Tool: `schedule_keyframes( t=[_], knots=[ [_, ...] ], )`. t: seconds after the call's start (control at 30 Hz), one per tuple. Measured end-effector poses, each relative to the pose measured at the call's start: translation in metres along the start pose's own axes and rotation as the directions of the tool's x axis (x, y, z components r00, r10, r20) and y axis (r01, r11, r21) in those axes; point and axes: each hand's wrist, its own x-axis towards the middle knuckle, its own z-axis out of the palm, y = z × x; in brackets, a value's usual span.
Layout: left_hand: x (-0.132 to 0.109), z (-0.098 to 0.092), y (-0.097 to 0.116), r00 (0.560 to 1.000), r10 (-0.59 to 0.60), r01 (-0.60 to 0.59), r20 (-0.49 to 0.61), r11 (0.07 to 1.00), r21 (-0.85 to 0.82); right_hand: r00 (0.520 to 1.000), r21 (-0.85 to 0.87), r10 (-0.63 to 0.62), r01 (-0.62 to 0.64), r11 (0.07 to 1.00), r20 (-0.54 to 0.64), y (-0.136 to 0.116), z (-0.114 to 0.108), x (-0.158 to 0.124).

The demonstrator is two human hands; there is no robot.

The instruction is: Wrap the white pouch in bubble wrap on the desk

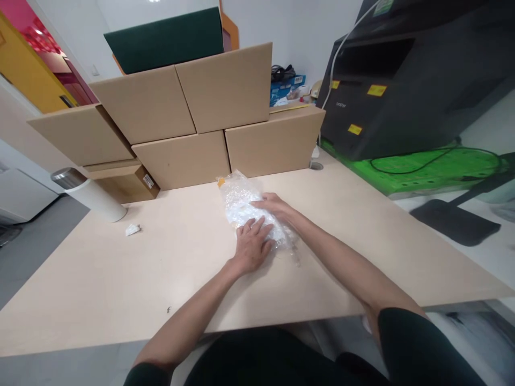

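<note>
A bundle of clear bubble wrap [237, 199] lay on a pale wooden tabletop [181, 279], in front of a wall of cardboard boxes, as a person in dark sleeves pressed both bare hands to it. A small orange patch [221, 183] showed at its far left corner, and a loose fringe of plastic trailed toward the near right. What lay inside the wrap could not be made out.

The left hand [253, 247] rested palm down on the near part of the bundle, its fingers spread. The right hand [277, 206] reached over the right edge, its forefinger extended across the plastic; whether its hidden fingers gripped the wrap could not be told.

To the left, a crumpled white scrap [133, 229] sat near a white bottle [96, 199] with a silver cap. Just beyond the bottle was a small carton [129, 183] bearing a printed label. Behind the bundle, two plain boxes stood side by side, the left one [183, 163] and the right one [271, 147], with two more stacked above and a dark green box [173, 40] on top. At right, a large black machine [362, 107] marked "brother" stood on a bright green surface [406, 179], a black stand [454, 221] nearby.
</note>
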Motion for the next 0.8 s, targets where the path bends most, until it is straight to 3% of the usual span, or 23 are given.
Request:
schedule_keyframes(
  t=[0.1, 0.2, 0.3, 0.37, 0.43, 0.5, 0.57, 0.67, 0.8],
  knots=[
    [-0.006, 0.000, -0.004, 1.000, 0.004, -0.005, -0.024, 1.000, -0.028, 1.000, 0.046, 0.016, -0.016, 0.999, 0.019, -0.005, 0.012, 0.002],
    [-0.013, -0.012, -0.011, 0.992, 0.050, -0.061, -0.118, 0.993, -0.097, 0.999, 0.096, -0.007, 0.003, 0.995, 0.044, -0.013, 0.016, -0.010],
    [-0.014, -0.045, -0.024, 0.956, 0.051, -0.074, -0.288, 0.995, -0.070, 0.986, 0.161, -0.048, 0.022, 0.987, 0.159, -0.024, 0.013, -0.031],
    [-0.013, -0.073, -0.035, 0.926, 0.038, -0.058, -0.375, 0.997, -0.042, 0.949, 0.197, -0.099, 0.040, 0.980, 0.298, -0.034, 0.010, -0.048],
    [-0.012, -0.099, -0.046, 0.916, -0.003, -0.030, -0.401, 0.997, -0.076, 0.894, 0.188, -0.142, 0.066, 0.980, 0.426, -0.044, 0.007, -0.065],
    [-0.015, -0.116, -0.056, 0.947, -0.031, -0.051, -0.320, 0.968, -0.247, 0.848, 0.180, -0.164, 0.083, 0.980, 0.504, -0.055, 0.006, -0.081],
    [-0.022, -0.121, -0.061, 0.986, -0.039, -0.052, -0.161, 0.850, -0.524, 0.825, 0.204, -0.179, 0.079, 0.976, 0.535, -0.064, 0.005, -0.094],
    [-0.035, -0.107, -0.062, 0.996, -0.063, 0.079, 0.055, 0.502, -0.861, 0.839, 0.239, -0.192, 0.076, 0.968, 0.509, -0.071, 0.009, -0.105],
    [-0.044, -0.072, -0.056, 0.957, -0.152, 0.248, 0.245, 0.003, -0.969, 0.910, 0.303, -0.179, 0.062, 0.951, 0.374, -0.064, 0.019, -0.099]
  ],
)
